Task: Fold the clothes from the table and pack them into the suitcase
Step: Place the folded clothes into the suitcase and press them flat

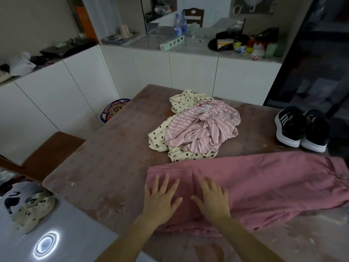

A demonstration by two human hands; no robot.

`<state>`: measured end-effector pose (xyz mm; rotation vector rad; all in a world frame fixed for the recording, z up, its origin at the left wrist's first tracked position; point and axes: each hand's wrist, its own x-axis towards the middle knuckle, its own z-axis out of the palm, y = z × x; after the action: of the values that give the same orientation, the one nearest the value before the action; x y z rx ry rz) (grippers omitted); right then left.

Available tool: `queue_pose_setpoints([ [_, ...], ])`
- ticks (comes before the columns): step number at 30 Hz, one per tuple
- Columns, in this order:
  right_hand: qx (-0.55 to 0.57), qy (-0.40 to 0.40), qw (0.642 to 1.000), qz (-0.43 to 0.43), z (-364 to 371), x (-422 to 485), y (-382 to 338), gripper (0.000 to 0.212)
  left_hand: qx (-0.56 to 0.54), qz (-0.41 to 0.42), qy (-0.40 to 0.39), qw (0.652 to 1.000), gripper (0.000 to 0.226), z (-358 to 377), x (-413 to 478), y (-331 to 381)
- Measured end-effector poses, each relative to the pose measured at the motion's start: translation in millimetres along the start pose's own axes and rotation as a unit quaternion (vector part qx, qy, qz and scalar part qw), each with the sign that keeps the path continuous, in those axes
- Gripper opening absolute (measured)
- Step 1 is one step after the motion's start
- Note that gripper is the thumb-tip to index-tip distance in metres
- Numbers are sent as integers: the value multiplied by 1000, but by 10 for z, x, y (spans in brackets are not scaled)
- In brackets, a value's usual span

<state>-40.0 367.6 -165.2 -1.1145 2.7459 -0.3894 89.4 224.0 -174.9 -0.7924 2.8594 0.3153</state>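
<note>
Pink trousers [264, 184] lie flat across the near part of the brown table [105, 159], stretching toward the right edge. My left hand [160, 199] and my right hand [212, 199] both press flat on the left end of the trousers, fingers spread, side by side. Behind them lies a crumpled pink striped garment [204, 127] on top of a cream polka-dot garment [160, 137]. No suitcase is plainly in view.
A pair of black sneakers [300, 127] stands at the table's right side. A brown chair [51, 150] sits to the left. At the lower left a white surface [62, 214] carries folded pale clothes [28, 207]. White cabinets with a cluttered counter [188, 44] stand behind.
</note>
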Motion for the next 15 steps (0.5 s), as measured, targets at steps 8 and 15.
queue_pose_setpoints([
  [8,-105,-172,970,-134,284,-318,259,65,21,-5,-2,1000,70,365,66,-94],
  [15,-133,-141,968,-161,163,-569,921,82,-119,-216,96,964,61,249,38,-189],
])
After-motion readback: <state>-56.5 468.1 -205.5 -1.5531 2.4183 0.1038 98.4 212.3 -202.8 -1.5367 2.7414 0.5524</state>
